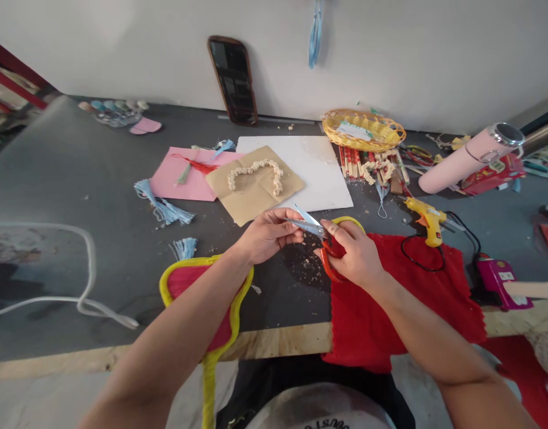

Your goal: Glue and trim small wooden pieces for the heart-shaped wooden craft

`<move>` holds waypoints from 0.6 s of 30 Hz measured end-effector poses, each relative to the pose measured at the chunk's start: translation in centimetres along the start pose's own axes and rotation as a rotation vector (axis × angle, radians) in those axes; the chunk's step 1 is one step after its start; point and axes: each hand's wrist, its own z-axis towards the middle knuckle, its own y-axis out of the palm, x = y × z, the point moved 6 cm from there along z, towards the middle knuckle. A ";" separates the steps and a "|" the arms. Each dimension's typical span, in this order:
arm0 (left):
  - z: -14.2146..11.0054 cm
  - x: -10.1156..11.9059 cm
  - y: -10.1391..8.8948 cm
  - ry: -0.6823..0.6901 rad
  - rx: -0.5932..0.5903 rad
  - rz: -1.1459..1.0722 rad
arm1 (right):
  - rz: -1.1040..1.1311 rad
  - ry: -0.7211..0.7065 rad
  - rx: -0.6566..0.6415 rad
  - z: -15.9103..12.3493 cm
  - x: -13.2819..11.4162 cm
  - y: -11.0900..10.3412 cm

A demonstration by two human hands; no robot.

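Note:
My right hand [352,247] is wrapped round the red-handled scissors [310,226], their blades parted and pointing left. Close to the blades, my left hand [274,234] has its thumb and fingers pinched together; whatever sits between them is too small to name. Small pale crumbs [310,262] are scattered on the table below the scissors. Just beyond my hands, a curved string of cream-coloured bits [256,168] lies on a brown paper square [238,199]. A red cloth [403,304] spreads under my right forearm, and a pink piece with yellow edging [184,277] lies under my left.
Behind are a white board [330,179], pink paper [167,179], blue tassels [160,202], a yellow basket [392,132] and a leaning phone [233,80]. At right stand a pink flask [461,161], a yellow glue gun [428,219] with its cord, and a purple power block [497,274].

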 end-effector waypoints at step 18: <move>-0.1 0.0 -0.1 -0.036 -0.017 -0.007 | -0.011 -0.019 -0.013 0.0 -0.3 -0.4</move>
